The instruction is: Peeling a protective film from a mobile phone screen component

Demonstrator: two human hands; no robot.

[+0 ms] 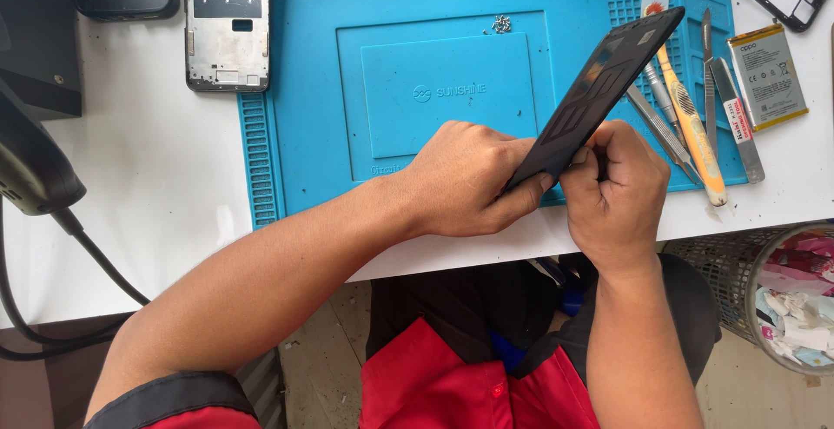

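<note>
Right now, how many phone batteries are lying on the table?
1. The battery lies on the white table, right of the blue mat and the hand tools. Others may be out of view.

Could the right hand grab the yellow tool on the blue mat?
Probably not right now: the right hand is pinching the black phone panel. The yellow tool lies uncovered just beside it, though.
</note>
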